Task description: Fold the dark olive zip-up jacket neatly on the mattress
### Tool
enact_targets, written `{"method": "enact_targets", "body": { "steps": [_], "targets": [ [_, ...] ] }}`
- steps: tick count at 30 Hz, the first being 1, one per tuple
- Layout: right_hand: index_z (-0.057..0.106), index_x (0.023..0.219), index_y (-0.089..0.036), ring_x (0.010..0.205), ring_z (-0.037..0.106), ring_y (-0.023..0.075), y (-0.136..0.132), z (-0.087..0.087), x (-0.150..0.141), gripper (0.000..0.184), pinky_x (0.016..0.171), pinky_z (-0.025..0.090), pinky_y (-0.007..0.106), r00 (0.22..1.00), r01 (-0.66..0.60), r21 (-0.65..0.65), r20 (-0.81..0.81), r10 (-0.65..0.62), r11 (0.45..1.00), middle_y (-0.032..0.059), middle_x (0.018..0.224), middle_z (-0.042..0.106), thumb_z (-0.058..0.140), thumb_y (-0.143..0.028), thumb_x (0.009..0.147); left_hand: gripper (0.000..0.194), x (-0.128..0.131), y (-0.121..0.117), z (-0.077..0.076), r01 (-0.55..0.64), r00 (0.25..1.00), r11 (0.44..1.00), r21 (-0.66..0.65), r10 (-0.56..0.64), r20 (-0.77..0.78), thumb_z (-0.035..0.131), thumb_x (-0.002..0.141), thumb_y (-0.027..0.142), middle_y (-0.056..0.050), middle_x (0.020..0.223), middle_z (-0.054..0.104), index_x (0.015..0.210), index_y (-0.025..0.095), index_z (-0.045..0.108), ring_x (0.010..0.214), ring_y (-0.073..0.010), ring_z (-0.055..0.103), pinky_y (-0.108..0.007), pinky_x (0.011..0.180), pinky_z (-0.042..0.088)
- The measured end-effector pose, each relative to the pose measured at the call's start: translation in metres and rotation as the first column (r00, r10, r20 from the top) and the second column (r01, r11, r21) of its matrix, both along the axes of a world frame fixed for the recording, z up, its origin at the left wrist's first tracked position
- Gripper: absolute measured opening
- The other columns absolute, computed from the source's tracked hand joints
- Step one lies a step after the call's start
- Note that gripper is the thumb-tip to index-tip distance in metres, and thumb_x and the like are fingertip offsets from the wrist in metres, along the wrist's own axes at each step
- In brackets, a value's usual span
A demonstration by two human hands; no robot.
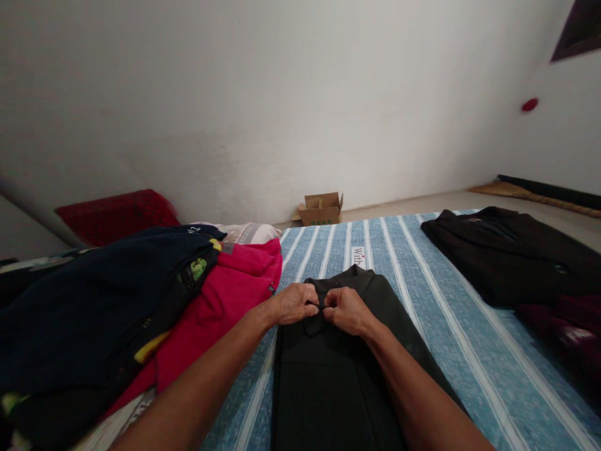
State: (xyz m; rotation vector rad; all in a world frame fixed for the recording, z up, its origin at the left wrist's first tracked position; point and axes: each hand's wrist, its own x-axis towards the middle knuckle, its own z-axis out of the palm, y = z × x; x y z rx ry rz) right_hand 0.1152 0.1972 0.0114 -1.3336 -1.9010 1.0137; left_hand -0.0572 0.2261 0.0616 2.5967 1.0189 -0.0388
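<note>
1. Your one head-worn camera looks from above the near end of the dark garment, facing forward and down.
2. Your forearms enter from the lower edge; your left hand and right hand appear near, just below centre.
3. Past the striped sheet, your view reaches the wall, which fills most of the upper half.

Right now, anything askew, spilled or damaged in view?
Mild only. On the left, the navy garment and pink garment overlap in a loose heap, untidy beside the flatter dark garment at centre. The wall has brownish smudges. No spill or tear visible.
</note>
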Motion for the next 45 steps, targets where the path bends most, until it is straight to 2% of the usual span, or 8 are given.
{"method": "enact_targets", "body": {
  "steps": [6, 11, 16, 19, 25, 35, 41, 45],
  "targets": [
    [0.06, 0.067, -0.019, 0.062, 0.052, 0.0125, -0.002, 0.003, -0.001, 0.009, 0.052, 0.029, 0.021, 0.998, 0.022, 0.032, 0.051, -0.023, 0.999, -0.0014, 0.063, 0.058, 0.055, -0.02, 0.061, 0.014, 0.004, -0.002, -0.001, -0.066, 0.997, 0.998, 0.009, 0.066, -0.025, 0.052, 0.074, 0.025, 0.002, 0.069, 0.049, 0.064, 0.017, 0.054, 0.066, -0.0108, 0.05, -0.02, 0.062, 0.037],
    [0.059, 0.065, -0.02, 0.06, 0.052, 0.0126, -0.004, 0.006, -0.002, 0.007, 0.051, 0.028, 0.022, 0.993, 0.031, 0.057, 0.112, -0.037, 0.998, -0.0011, 0.061, 0.057, 0.053, -0.022, 0.062, 0.015, 0.005, -0.002, -0.002, -0.051, 0.998, 0.998, 0.029, 0.053, -0.044, 0.049, 0.073, 0.02, 0.002, 0.066, 0.046, 0.058, 0.017, 0.048, 0.064, -0.0103, 0.048, -0.019, 0.061, 0.036],
    [0.06, 0.068, -0.02, 0.064, 0.054, 0.0132, -0.005, 0.008, -0.001, 0.011, 0.053, 0.029, 0.022, 0.987, -0.011, 0.066, 0.158, 0.0, 0.998, -0.0005, 0.065, 0.06, 0.052, -0.019, 0.061, 0.008, 0.003, -0.006, -0.002, -0.058, 0.998, 0.998, -0.011, 0.058, 0.01, 0.048, 0.069, 0.015, 0.001, 0.073, 0.053, 0.067, 0.017, 0.056, 0.072, -0.0114, 0.053, -0.019, 0.069, 0.039],
    [0.063, 0.07, -0.02, 0.067, 0.056, 0.0142, -0.006, 0.009, 0.0, 0.014, 0.054, 0.03, 0.022, 0.987, -0.024, 0.071, 0.161, 0.012, 0.997, 0.0002, 0.068, 0.062, 0.051, -0.02, 0.063, 0.011, 0.001, -0.009, -0.001, -0.076, 0.996, 0.997, -0.03, 0.077, 0.044, 0.051, 0.071, 0.02, 0.001, 0.077, 0.056, 0.075, 0.018, 0.061, 0.076, -0.0123, 0.054, -0.02, 0.07, 0.04],
    [0.064, 0.069, -0.02, 0.067, 0.056, 0.0134, -0.007, 0.011, 0.001, 0.011, 0.054, 0.029, 0.021, 0.989, -0.023, 0.078, 0.149, 0.011, 0.997, -0.0004, 0.067, 0.062, 0.054, -0.02, 0.064, 0.01, 0.001, -0.008, -0.001, -0.085, 0.995, 0.995, -0.054, 0.088, 0.053, 0.05, 0.072, 0.018, 0.001, 0.075, 0.054, 0.072, 0.016, 0.059, 0.073, -0.0118, 0.053, -0.02, 0.068, 0.039],
    [0.07, 0.077, -0.021, 0.064, 0.056, 0.0143, -0.009, 0.016, 0.002, 0.02, 0.053, 0.026, 0.024, 0.97, -0.098, 0.121, 0.232, 0.068, 0.988, 0.0017, 0.068, 0.065, 0.052, -0.029, 0.077, 0.02, 0.002, -0.009, 0.0, -0.107, 0.994, 0.994, 0.012, 0.107, -0.012, 0.05, 0.064, 0.007, 0.001, 0.077, 0.056, 0.079, 0.017, 0.059, 0.078, -0.0133, 0.054, -0.02, 0.07, 0.04],
    [0.07, 0.078, -0.022, 0.069, 0.058, 0.015, -0.01, 0.018, 0.002, 0.015, 0.055, 0.026, 0.024, 0.956, -0.109, 0.105, 0.285, 0.075, 0.988, 0.0011, 0.071, 0.067, 0.056, -0.024, 0.073, 0.03, 0.003, -0.007, -0.001, -0.057, 0.993, 0.996, 0.073, 0.064, -0.097, 0.044, 0.063, 0.001, -0.001, 0.083, 0.059, 0.082, 0.019, 0.06, 0.083, -0.0149, 0.056, -0.022, 0.074, 0.042],
    [0.069, 0.08, -0.022, 0.072, 0.059, 0.0155, -0.01, 0.019, 0.003, 0.013, 0.055, 0.028, 0.023, 0.96, -0.143, 0.114, 0.259, 0.11, 0.983, -0.0004, 0.074, 0.067, 0.062, -0.023, 0.07, 0.028, 0.006, -0.012, 0.0, -0.085, 0.978, 0.982, 0.166, 0.115, -0.176, 0.041, 0.066, 0.002, -0.003, 0.085, 0.059, 0.081, 0.019, 0.058, 0.084, -0.0171, 0.057, -0.025, 0.073, 0.043]
  ]
}}
